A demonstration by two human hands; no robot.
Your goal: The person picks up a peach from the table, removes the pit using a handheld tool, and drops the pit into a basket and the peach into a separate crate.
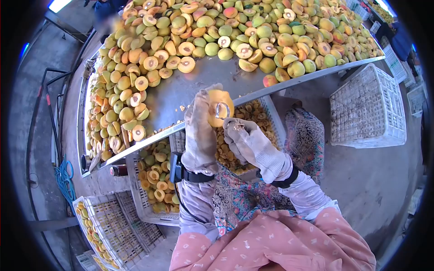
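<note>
My left hand (201, 131), in a pale glove, is closed round a yellow peach half (219, 97) just off the table's front edge. A curved metal loop of a pitting tool (217, 110) lies against the fruit's cut face. My right hand (254, 145), also gloved and with stained fingertips, is closed on the tool, whose handle is hidden in the fingers. Below both hands, a crate (275, 118) holds many small brownish-yellow pieces, perhaps pits. Another crate (158, 218), left of my left forearm, contains hollowed peach halves.
Whole and halved peaches (181, 38) are heaped on the metal table (212, 74). An upright white crate (368, 108) stands at right, and a tilted crate (117, 221) at lower left. A blue hose (65, 180) hangs at left. Other people are partly visible beyond the table.
</note>
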